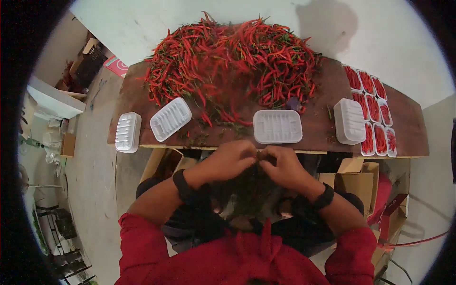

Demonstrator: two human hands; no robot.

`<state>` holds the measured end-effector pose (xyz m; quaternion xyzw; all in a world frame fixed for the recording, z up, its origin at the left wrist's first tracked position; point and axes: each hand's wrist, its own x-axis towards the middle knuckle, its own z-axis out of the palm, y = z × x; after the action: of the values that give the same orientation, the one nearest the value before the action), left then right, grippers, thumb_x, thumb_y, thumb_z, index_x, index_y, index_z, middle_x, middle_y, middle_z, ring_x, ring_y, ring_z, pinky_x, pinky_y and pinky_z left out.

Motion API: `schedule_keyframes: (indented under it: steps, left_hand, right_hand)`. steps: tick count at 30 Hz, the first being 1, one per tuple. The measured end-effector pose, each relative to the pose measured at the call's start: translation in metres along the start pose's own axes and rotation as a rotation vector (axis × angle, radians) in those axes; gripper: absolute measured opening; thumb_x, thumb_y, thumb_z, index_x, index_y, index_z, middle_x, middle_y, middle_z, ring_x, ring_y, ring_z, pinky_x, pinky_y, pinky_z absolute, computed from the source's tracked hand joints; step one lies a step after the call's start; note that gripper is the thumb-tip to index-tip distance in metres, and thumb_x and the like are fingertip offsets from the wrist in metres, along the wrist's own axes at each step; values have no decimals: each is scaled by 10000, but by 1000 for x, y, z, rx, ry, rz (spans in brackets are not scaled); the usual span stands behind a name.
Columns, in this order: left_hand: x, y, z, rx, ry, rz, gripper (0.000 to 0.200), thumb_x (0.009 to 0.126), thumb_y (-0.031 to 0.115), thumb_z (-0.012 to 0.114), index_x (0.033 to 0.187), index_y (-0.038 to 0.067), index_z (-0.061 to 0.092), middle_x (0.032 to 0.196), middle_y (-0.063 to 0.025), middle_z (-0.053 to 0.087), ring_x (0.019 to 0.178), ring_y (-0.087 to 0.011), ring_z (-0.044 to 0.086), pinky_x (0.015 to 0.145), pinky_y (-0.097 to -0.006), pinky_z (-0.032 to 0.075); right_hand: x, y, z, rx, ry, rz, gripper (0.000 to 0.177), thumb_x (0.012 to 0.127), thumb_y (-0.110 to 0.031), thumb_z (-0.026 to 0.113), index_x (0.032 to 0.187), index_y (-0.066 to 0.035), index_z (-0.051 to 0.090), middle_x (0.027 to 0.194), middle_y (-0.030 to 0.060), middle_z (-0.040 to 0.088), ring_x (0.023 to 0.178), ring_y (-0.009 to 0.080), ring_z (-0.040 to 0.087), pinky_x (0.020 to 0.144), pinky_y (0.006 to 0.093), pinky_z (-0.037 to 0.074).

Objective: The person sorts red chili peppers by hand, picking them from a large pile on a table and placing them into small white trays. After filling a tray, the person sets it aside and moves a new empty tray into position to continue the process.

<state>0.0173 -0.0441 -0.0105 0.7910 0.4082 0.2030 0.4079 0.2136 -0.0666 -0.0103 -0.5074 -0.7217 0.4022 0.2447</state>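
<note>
Because my bare left hand (233, 160) and bare right hand (283, 166) meet by the front edge of the brown worktop (331, 81), anything small between them could drop if my fingers slackened. Both forearms angle inward, fingers curled, tips nearly touching; whether they pinch something I cannot tell. Just beyond sits a white, ribbed plastic tray (278, 127); behind it, the heap of slender red chillies (280, 66).
</note>
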Motion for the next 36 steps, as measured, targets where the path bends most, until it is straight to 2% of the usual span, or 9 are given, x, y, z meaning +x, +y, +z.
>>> schedule_keyframes:
  steps: [2, 5, 12, 14, 17, 23, 24, 26, 36]
  left_hand:
    - [4, 0, -5, -182, -153, -111, 179, 802, 135, 611, 923, 10, 569, 874, -90, 613, 837, -147, 572, 751, -298, 454]
    - [10, -1, -10, -233, -244, -95, 166, 814, 137, 608, 920, 15, 569, 861, -47, 602, 828, -101, 536, 744, -281, 446]
    - [17, -3, -11, -434, -386, -121, 191, 800, 156, 592, 913, 2, 580, 798, -59, 607, 745, -125, 579, 680, -289, 462]
    - [18, -2, -15, -482, -501, -161, 153, 828, 147, 610, 927, 36, 573, 837, 8, 568, 793, -80, 504, 723, -253, 424]
    - [18, -4, -13, -484, -514, -154, 163, 834, 154, 612, 933, 35, 560, 830, 1, 566, 784, -80, 511, 708, -250, 427]
    - [11, -5, 1, -475, -234, -253, 131, 854, 132, 578, 930, 38, 526, 802, -14, 564, 737, -79, 528, 656, -249, 443]
    - [10, -1, 2, -476, -234, -253, 131, 854, 132, 578, 930, 38, 526, 802, -14, 564, 737, -79, 528, 656, -249, 443]
    - [9, 5, 4, -430, -194, -328, 112, 854, 112, 569, 915, 32, 520, 785, -13, 562, 707, -79, 529, 634, -251, 447]
    - [3, 8, 0, -466, -153, -277, 107, 837, 103, 578, 891, 24, 530, 755, -16, 571, 690, -80, 534, 626, -255, 449]
  right_hand:
    - [1, 6, -4, 82, -65, -69, 167, 764, -75, 586, 889, 36, 590, 791, 128, 623, 755, 141, 579, 685, 297, 452]
    - [2, 7, -11, 154, -154, -40, 136, 768, -64, 580, 855, 39, 563, 735, 87, 574, 728, 87, 484, 666, 276, 428]
    - [1, 8, -21, 295, -290, 26, 109, 783, -60, 577, 843, 25, 545, 708, 39, 526, 707, 79, 450, 647, 263, 408]
    - [1, 9, -23, 286, -333, -56, 100, 790, -62, 578, 841, 19, 548, 728, 13, 525, 714, 70, 447, 642, 252, 405]
    - [2, 11, -25, 338, -387, -16, 112, 788, -72, 592, 839, 20, 552, 754, 7, 542, 723, 62, 457, 652, 250, 412]
    - [-1, 14, -10, 211, -80, 111, 159, 763, -89, 638, 861, 30, 595, 753, 30, 599, 711, 57, 513, 638, 261, 447]
    - [-1, 13, -8, 210, -81, 112, 159, 763, -89, 638, 861, 30, 595, 753, 30, 599, 711, 57, 513, 638, 261, 447]
    - [-3, 12, -6, 122, 2, 84, 214, 735, -163, 664, 887, -16, 633, 850, 158, 647, 799, 281, 636, 688, 360, 488]
    - [-3, 1, -5, 58, 62, -28, 189, 720, -127, 653, 870, -14, 631, 862, 169, 637, 822, 331, 620, 709, 372, 485]
